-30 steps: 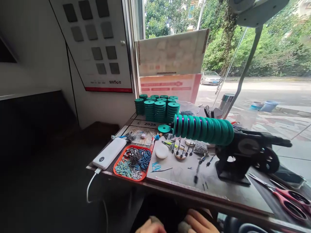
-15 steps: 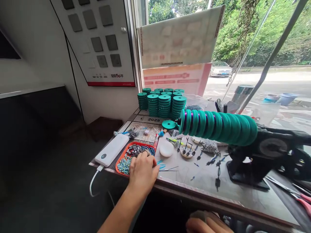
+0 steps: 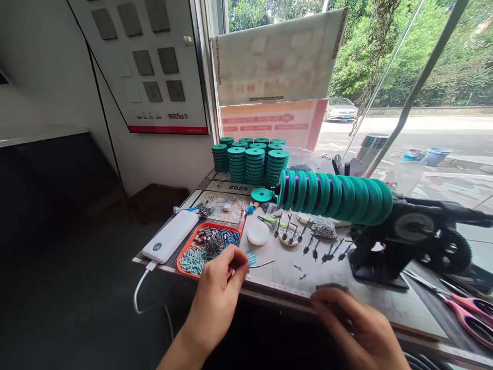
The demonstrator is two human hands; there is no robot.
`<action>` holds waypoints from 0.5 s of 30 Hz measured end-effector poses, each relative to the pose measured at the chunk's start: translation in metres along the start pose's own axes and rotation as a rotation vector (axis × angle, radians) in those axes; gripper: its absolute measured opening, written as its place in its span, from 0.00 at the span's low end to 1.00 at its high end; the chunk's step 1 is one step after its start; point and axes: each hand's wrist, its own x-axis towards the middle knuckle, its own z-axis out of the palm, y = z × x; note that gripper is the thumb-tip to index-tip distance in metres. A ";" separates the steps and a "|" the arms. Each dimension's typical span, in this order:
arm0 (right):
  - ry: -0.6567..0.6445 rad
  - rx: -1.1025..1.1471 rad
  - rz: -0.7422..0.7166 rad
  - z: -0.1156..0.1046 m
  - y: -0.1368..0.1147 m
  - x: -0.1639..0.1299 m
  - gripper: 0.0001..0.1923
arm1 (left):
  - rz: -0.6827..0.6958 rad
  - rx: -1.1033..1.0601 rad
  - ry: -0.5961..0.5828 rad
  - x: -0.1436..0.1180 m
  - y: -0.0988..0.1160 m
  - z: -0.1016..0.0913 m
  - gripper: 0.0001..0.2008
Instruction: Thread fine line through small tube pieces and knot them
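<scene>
While your left hand (image 3: 219,288) pinches its fingertips together just beside the orange plastic tray (image 3: 184,258) of small tubes, your right hand (image 3: 358,324) hovers well apart, fingers curled, grip unclear.

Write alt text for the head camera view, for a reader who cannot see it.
A person's left hand pinches its fingertips at the near edge of an orange tray of small beads, while the right hand hovers over the table's front edge. Behind, teal spools sit threaded on a black winding machine.
</scene>
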 end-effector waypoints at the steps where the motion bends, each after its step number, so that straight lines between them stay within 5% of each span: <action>1: -0.003 -0.002 0.014 -0.001 -0.001 0.002 0.14 | -0.049 -0.201 -0.007 -0.010 -0.003 0.004 0.05; 6: -0.120 0.048 -0.011 0.008 -0.005 -0.002 0.12 | -0.248 -0.717 -0.033 -0.051 -0.034 0.037 0.08; 15: -0.270 -0.152 -0.310 0.022 -0.011 -0.017 0.11 | -0.219 -0.608 -0.008 -0.069 -0.051 0.050 0.05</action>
